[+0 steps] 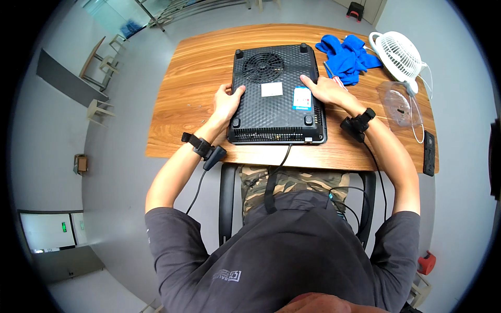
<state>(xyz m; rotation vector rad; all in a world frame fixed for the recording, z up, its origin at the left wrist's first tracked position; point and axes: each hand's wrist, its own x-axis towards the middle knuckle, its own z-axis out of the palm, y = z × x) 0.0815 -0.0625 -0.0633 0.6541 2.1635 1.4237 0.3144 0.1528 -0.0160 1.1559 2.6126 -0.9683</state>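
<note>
A black induction cooker (276,78) lies upside down on the wooden table in front of me. Its textured underside shows a round fan grille, rubber feet at the corners, and two stickers. My left hand (228,103) grips the left edge, thumb on top and fingers curled around the side. On the opposite edge, my right hand (329,91) holds on in a similar way, its thumb resting on the underside; its other fingers are partly hidden. A black power cord (286,156) runs from the cooker's near side down toward my lap.
Beyond my right hand lie a blue cloth (347,57) and a screwdriver (335,77). Along the table's right side are a white fan (399,55), a clear plastic tray (399,112) and a black strip-shaped part (429,153). Wires trail from both wristbands.
</note>
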